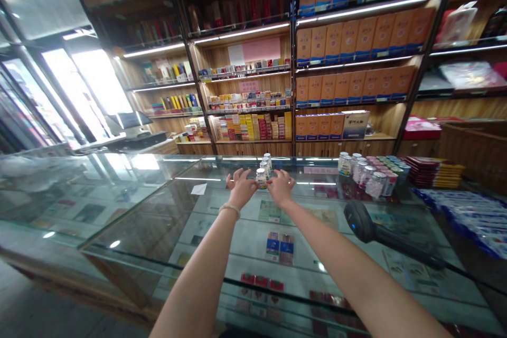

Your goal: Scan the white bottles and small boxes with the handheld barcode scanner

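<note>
Both my arms reach forward over the glass counter [245,232]. A small clear bottle with a white cap [261,175] stands upright between my hands, at the near end of a short row of similar bottles [267,161]. The fingertips of my left hand [241,190] press on its left side, with the other fingers curled above. From the opposite side, my right hand [280,187] pinches the same bottle with thumb and finger. A light bracelet [229,210] circles my left wrist.
To the right stand more capped bottles [368,174], beside stacked red and yellow packs [433,171] and blue-and-white packets [467,216]. A black barcode scanner [390,237] with a cable lies nearer me. Left of my hands is a white paper slip [198,189]. Stocked shelves [340,60] line the back wall.
</note>
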{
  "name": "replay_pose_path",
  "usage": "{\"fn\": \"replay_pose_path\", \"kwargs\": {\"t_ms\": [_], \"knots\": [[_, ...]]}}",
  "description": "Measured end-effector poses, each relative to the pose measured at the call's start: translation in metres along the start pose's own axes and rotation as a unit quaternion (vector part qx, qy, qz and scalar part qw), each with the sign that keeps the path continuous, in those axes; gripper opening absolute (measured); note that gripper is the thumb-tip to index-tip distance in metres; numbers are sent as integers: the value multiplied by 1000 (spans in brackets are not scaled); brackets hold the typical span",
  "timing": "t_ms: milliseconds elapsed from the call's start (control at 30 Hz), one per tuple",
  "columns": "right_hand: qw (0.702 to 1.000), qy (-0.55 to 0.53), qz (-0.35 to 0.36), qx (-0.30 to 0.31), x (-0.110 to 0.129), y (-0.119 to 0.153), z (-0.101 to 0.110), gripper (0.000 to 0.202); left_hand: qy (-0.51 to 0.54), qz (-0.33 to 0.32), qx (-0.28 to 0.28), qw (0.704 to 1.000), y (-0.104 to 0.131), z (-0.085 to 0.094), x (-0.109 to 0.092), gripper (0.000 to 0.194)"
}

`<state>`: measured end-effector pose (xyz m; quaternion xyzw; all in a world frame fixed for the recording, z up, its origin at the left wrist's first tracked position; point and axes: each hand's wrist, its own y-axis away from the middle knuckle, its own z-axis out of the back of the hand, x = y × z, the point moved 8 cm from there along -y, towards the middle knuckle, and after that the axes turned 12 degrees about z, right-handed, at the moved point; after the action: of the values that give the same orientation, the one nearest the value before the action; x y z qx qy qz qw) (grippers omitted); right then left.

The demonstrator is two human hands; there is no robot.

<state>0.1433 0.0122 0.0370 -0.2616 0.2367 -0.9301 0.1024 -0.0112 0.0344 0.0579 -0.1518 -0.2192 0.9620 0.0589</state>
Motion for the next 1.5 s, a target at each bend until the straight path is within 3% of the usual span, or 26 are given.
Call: {"fn": "replay_pose_path", "kwargs": {"t_ms": [700, 967, 1133, 1500], "knots": [[999, 21, -27, -10, -8, -7, -6, 27, 3, 43, 11, 999, -15, -23, 13, 19], [997, -9, -64, -45, -19, 3, 2, 28, 5, 59, 0, 998, -5, -7, 21, 34], [999, -13, -28, -32, -8, 6, 5, 24, 32, 75, -47, 996, 3, 9, 23, 19], [1000, 11, -20, -9, -7, 5, 3, 27, 41, 30, -25, 998, -1, -3, 24, 20]]}}
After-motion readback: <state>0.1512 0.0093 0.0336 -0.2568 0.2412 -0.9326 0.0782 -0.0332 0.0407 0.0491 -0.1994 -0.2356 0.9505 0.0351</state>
